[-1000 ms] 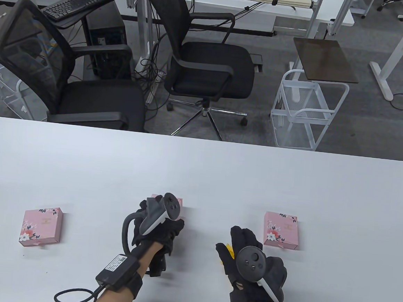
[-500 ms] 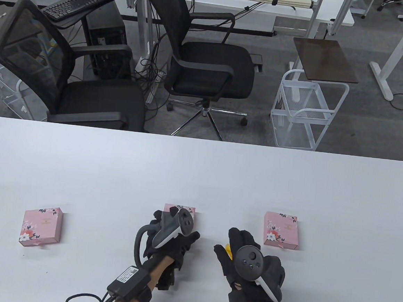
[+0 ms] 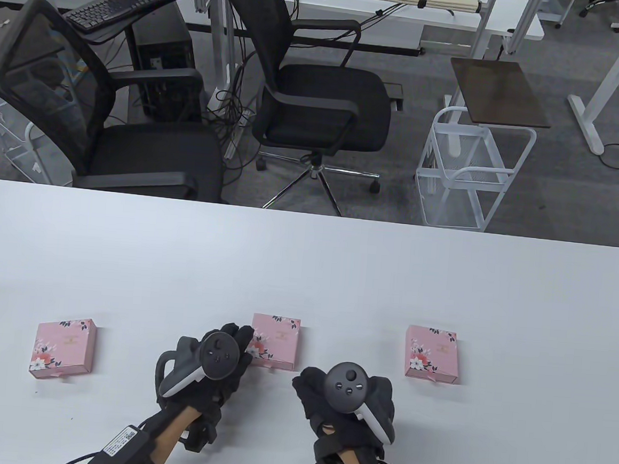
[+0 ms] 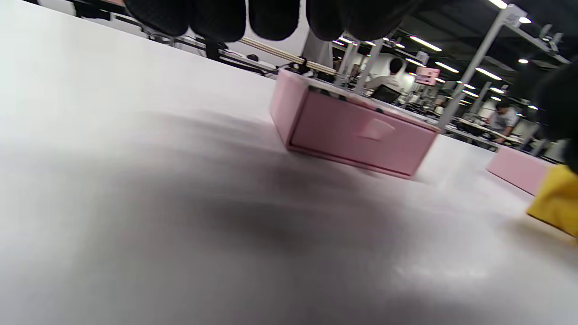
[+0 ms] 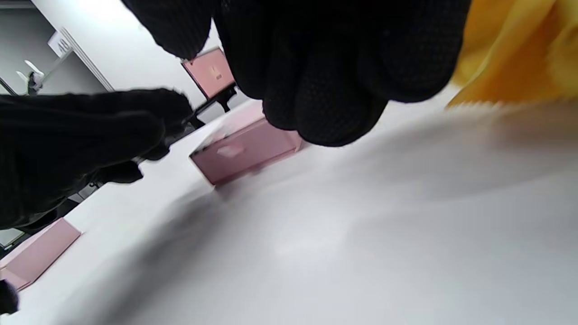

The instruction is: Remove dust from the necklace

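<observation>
Your white table (image 3: 307, 264) carries three flat pink boxes with floral lids: the middle box (image 3: 275, 340) just beyond your left hand (image 3: 207, 374), the left box (image 3: 63, 350) well off to that side, and the right box (image 3: 432, 354) beyond and to the right of your right hand (image 3: 346, 406). Across the table stand two black mesh office chairs (image 3: 320, 99), a white wire trolley (image 3: 472, 170) and a black keyboard (image 3: 118, 5) on a far desk.

The boxes are matte card, square-cornered, drawer style; the left wrist view shows the middle box's near face (image 4: 356, 135) with a small pull tab (the drawer looks pushed in). No necklace is visible in any view, so you cannot tell where it is.

Your left hand lies palm down, its fingertips (image 3: 237, 333) at the near left corner of the middle box; whether they touch it is unclear. Its fingers (image 4: 271, 18) hang rounded and hold nothing that shows. Your right hand rests on the table apart from every box, fingers (image 5: 325, 90) curled, with soft yellow cloth (image 5: 510, 49) bunched at the palm side. The left wrist view shows the same cloth's edge (image 4: 555, 203) near the tabletop. From above, the tracker and glove hide the cloth.
</observation>
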Motion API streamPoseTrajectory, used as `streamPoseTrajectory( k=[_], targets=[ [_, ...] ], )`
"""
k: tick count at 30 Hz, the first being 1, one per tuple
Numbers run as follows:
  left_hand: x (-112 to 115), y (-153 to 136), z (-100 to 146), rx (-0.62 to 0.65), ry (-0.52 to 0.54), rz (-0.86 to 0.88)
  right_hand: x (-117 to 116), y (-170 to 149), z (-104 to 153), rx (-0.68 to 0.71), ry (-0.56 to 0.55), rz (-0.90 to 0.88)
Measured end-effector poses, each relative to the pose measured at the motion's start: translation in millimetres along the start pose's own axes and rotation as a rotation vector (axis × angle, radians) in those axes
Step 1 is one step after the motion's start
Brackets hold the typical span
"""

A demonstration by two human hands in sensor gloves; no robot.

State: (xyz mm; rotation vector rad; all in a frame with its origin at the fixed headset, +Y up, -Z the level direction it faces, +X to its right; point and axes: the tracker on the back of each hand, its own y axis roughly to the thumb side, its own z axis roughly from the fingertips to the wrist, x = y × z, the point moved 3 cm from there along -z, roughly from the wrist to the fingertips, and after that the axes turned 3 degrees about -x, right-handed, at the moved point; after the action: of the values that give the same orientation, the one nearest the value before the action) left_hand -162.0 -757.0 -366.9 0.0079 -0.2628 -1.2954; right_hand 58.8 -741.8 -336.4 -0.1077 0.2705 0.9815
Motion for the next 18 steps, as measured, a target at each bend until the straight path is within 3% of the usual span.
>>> streamPoseTrajectory(
  k=[3, 5, 11, 14, 18],
  targets=[
    [4, 3, 2, 0.041, -0.045, -0.005, -20, 8, -19, -0.073, 0.081, -0.085],
    [6, 5, 5, 0.060, -0.018, -0.039, -29, 9, -28, -0.122, 0.094, -0.131],
    [18, 0, -1, 0.068, -0.079, -0.073, -53, 6, -47, -0.360, 0.155, -0.302],
    [20, -1, -4, 0.066, -0.067, -0.039, -53, 6, -51, -0.387, 0.094, -0.349],
    [22, -1, -7, 0.044, -0.081, -0.042, -56, 2, -56, -0.433, 0.095, -0.453]
  ],
)
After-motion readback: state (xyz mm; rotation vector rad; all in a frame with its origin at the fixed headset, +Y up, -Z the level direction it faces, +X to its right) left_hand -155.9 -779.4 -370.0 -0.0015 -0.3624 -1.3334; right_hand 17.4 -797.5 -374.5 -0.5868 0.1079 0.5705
